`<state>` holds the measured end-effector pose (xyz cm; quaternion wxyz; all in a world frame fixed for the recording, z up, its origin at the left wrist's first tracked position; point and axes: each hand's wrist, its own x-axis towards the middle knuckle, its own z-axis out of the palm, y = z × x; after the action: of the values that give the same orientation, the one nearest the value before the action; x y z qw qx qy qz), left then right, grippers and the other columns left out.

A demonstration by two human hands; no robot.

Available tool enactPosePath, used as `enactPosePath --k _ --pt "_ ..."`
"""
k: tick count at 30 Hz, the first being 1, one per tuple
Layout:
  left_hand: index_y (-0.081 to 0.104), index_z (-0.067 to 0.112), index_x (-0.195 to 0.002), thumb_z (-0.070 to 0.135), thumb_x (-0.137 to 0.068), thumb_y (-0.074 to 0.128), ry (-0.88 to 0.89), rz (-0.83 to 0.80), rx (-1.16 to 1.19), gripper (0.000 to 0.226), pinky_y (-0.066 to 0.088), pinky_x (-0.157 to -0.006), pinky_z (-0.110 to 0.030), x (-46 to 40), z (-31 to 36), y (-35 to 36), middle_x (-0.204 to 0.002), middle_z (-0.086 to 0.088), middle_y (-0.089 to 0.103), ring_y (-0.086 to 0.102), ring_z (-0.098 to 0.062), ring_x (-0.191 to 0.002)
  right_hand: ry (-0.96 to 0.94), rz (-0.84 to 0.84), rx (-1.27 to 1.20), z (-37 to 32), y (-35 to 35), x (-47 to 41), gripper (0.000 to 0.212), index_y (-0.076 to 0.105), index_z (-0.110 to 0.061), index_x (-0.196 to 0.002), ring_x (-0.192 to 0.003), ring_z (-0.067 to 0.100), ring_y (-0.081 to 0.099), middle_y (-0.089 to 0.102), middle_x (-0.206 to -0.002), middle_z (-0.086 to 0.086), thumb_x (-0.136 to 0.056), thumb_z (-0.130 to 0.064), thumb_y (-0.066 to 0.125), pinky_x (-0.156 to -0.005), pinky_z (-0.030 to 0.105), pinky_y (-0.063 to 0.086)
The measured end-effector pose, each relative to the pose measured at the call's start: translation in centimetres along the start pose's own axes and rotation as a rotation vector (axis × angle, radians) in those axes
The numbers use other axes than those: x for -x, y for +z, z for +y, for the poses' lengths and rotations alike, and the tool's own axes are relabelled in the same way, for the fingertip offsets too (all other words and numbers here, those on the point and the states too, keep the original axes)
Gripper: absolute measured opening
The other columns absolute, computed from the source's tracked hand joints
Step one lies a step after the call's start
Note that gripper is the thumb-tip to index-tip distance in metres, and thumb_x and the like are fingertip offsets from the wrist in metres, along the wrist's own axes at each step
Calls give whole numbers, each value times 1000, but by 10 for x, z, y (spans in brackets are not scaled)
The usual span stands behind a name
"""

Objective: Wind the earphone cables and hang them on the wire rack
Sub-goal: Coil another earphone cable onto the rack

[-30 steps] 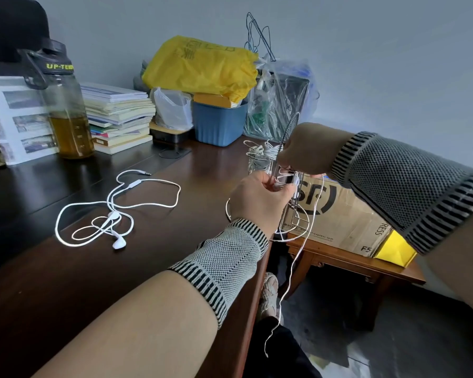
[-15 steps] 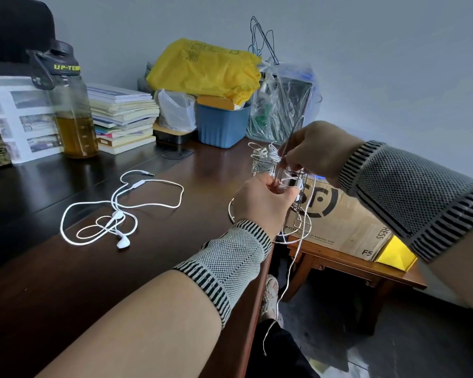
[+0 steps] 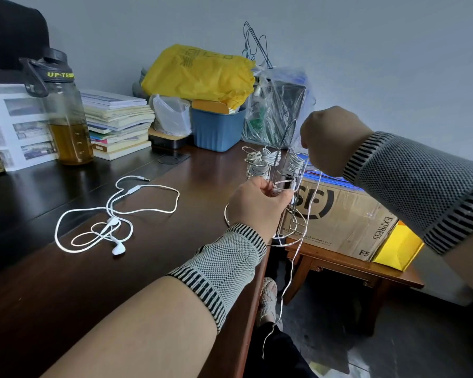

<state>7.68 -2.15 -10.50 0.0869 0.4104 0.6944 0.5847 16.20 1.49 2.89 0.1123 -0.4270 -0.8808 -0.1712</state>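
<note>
Our right hand [image 3: 329,140] is lifting away from the wire rack [image 3: 277,170], pinching the white earphone cable [image 3: 298,241] and drawing it taut, while our left hand [image 3: 254,205] is gripping the wound loops against the rack at the tabletop [image 3: 148,268] edge. We are mid-wind, with a long tail dangling and another earphone [image 3: 112,214] waiting untouched.

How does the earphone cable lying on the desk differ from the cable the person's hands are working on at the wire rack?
The desk cable lies untouched in loose, flat loops; the held cable is pinched by the left hand and pulled up by the right hand at the wire rack. The desk cable rests wholly on the desk; the held cable's tail dangles past the desk's edge. Both are white.
</note>
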Motion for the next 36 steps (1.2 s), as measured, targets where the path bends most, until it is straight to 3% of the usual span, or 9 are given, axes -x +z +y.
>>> enactPosePath --k 3,5,9,12,17,21,26,30,36 --pt "62 22 -72 43 -75 77 -2 0 2 27 53 -61 -25 -1 1 -1 -63 12 60 58 -7 -62 26 13 72 6 0 2 12 58 2 -83 -66 24 48 54 -74 11 -90 4 49 -60 21 35" --pt "61 22 -72 43 -75 77 -5 1 1 27 52 -61 -24 -1 1 -1 -62 13 58 55 -3 -60 54 5 101 9 5 2 26 44 -2 -66 -56 18 38 42 -64 6 -91 3 48 -49 22 27" --pt "61 23 -75 41 -76 77 -1 -12 15 24 54 -64 -25 0 1 -2 -66 14 59 58 -6 -65 22 -10 17 18 18 -3 12 62 -2 -95 -76 24 50 62 -88 10 -93 -4 51 -67 24 37" --pt "61 23 -76 40 -77 77 0 -21 24 24 55 -65 -27 -1 1 -2 -68 13 60 62 -11 -69 23 -122 -150 19 20 -2 15 67 -5 -96 -79 21 57 66 -91 9 -94 -12 53 -61 22 39" --pt "60 24 -72 40 -74 81 -26 -12 59 26 59 -69 -33 -2 -2 0 -71 10 65 64 -12 -69 101 -271 -591 30 20 8 10 65 -8 -84 -68 17 70 70 -70 3 -92 -13 61 -68 28 58" --pt "66 22 -78 37 -74 82 -49 -3 90 23 59 -72 -35 -2 -3 1 -75 8 69 67 -13 -74 272 -362 -1000 32 26 11 9 62 2 -87 -44 14 56 66 -75 15 -91 1 55 -48 24 54" --pt "67 22 -78 38 -72 83 -62 8 86 23 59 -68 -34 -3 -3 2 -72 10 68 66 -12 -71 155 -314 -795 37 30 15 16 75 -9 -77 -43 15 35 46 -45 -1 -84 -23 71 -43 23 34" --pt "67 22 -80 40 -73 82 -47 -1 77 25 57 -68 -27 -3 -4 1 -77 9 69 65 -11 -73 12 -363 -851 33 30 30 16 76 -15 -70 -41 15 31 39 -47 2 -81 -27 73 -39 18 31" --pt "67 21 -78 35 -77 80 -45 3 59 19 59 -66 -32 -3 -3 1 -72 7 69 67 -12 -70 242 -457 -868 29 69 41 27 74 -14 -69 -41 14 29 40 -51 3 -83 -36 70 -41 20 29"
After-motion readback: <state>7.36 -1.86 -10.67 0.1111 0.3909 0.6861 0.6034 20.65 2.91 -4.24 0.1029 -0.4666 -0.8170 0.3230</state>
